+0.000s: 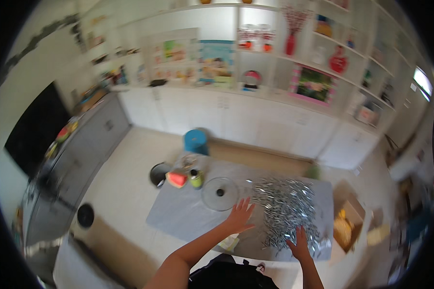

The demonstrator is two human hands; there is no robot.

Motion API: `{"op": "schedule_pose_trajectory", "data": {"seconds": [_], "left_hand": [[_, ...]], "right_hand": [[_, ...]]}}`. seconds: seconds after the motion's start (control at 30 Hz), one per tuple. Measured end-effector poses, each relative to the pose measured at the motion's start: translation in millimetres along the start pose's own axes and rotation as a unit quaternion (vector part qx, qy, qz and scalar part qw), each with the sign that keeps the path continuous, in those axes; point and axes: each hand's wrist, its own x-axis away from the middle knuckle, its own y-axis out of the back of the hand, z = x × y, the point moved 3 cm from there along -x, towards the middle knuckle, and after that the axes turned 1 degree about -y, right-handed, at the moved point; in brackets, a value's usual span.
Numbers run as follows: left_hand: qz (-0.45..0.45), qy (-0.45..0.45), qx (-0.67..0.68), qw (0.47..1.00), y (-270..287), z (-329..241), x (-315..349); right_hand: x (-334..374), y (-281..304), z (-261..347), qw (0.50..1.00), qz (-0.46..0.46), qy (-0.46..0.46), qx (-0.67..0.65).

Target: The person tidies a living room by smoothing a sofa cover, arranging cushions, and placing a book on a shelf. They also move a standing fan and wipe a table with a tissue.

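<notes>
A wide heap of small, slim silvery metal pieces (287, 207) covers the right part of the grey table (183, 212). Their exact kind is too small to make out. My left hand (238, 219) is open, fingers spread, between the heap and a round glass lid (208, 193) with a black knob. Over the heap's near edge is my right hand (300, 244), also open with its fingers apart. Whether it touches the pieces I cannot tell. Neither hand holds anything visible. A pale greenish packet (229, 243) lies at the near edge by my left forearm.
A cut watermelon piece (176, 179) and a green jar (196, 179) with a dark lid stand at the table's far left. Beyond are a dark bin (159, 174) and a blue bin (196, 141). Right of the table sits a cardboard box (356, 208) holding something yellow.
</notes>
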Motion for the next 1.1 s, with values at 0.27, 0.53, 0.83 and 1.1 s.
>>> {"op": "schedule_pose_trajectory", "data": {"seconds": [0.27, 0.53, 0.83, 1.1], "left_hand": [[-0.026, 0.295, 0.016, 0.955, -21.3, -46.2, 80.7], [-0.019, 0.393, 0.001, 0.919, -35.5, -112.3, 128.6], [-0.028, 0.429, -0.033, 0.902, -15.4, -104.3, 176.5], [-0.108, 0.445, -0.083, 0.885, 45.6, -39.9, 290.8]], "right_hand": [[-84.1, -6.5, -1.7, 0.965, 0.171, 0.196, -0.015], [-78.8, -28.2, -40.1, 0.930, 0.238, 0.277, -0.046], [-69.0, -42.2, 5.3, 0.916, 0.217, 0.332, -0.058], [-66.1, -101.1, 137.8, 0.902, 0.172, 0.392, -0.056]]}}
